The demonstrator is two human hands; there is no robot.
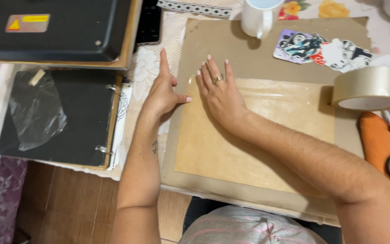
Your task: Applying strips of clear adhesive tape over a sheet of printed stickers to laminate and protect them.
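Cardboard sheet [258, 54] under spread right hand [220, 92]; left hand [161, 92] open beside, perhaps touching.

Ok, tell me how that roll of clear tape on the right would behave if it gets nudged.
The tape roll looks tilted up on its edge, so a nudge would probably tip it flat or set it rolling. It is a hollow ring, so likely light and easy to shift. Its smooth outer face may slide on the cardboard sheet.

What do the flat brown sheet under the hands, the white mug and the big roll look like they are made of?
The brown sheet looks like matte cardboard or kraft board, with a glossy clear strip across its top. The white mug seems glazed ceramic, smooth and slightly shiny. The roll appears to be translucent plastic packing tape, pale beige.
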